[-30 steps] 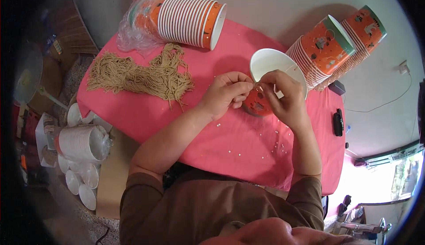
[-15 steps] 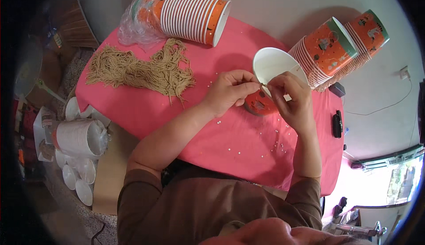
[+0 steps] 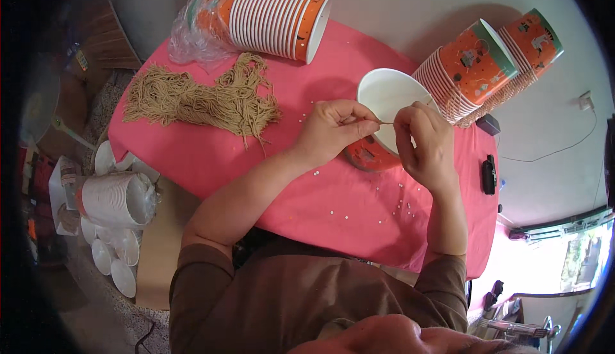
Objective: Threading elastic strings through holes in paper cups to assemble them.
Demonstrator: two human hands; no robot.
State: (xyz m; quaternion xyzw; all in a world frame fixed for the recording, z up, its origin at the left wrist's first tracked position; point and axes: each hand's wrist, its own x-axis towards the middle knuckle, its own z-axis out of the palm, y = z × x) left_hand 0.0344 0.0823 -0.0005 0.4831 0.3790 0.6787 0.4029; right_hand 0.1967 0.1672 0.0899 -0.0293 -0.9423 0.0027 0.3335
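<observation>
The left hand (image 3: pixel 333 130) and right hand (image 3: pixel 423 143) pinch a thin string (image 3: pixel 387 123) taut between closed fingertips, over an orange paper cup (image 3: pixel 384 114) on the pink cloth (image 3: pixel 269 162). A pile of strings (image 3: pixel 205 98) lies at ten o'clock.

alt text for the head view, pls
Both hands, left hand and right hand, pinch a short tan string over an orange paper cup on a pink tablecloth. Cup stacks and a string bundle lie nearby.
</observation>
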